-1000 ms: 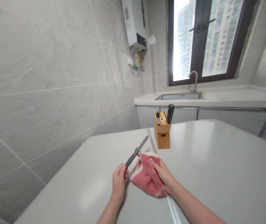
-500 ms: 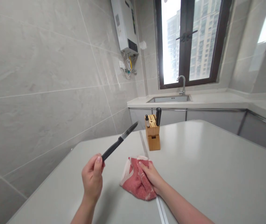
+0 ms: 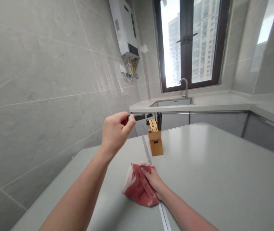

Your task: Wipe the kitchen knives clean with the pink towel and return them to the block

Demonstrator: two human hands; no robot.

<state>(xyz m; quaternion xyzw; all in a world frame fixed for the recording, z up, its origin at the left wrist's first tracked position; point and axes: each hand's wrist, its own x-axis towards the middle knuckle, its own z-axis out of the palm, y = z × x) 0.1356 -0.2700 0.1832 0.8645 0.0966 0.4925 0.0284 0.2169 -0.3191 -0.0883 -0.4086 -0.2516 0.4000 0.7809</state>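
Note:
My left hand (image 3: 117, 128) is closed round the black handle of a knife (image 3: 139, 117), raised in front of the tiled wall. The blade points right, its dark tip close to the top of the wooden knife block (image 3: 156, 146); whether it touches cannot be made out. A black-handled knife (image 3: 159, 120) and a smaller black-and-silver handled tool (image 3: 148, 125) stand in the block's slots. Lower down, my right hand (image 3: 153, 180) grips a crumpled red and white cloth (image 3: 139, 189) over the table, fingers partly hidden by its folds.
The pale table (image 3: 213, 179) has a seam down its middle. Behind it runs a white counter (image 3: 211, 102) with a sink (image 3: 170, 102) and tap (image 3: 185, 87) below a window. A water heater (image 3: 124, 30) hangs on the left wall.
My left hand has moved up, forward and right with the knife, bringing the blade to the knife block. The knife now lies nearly level. My right hand keeps the cloth in about the same place.

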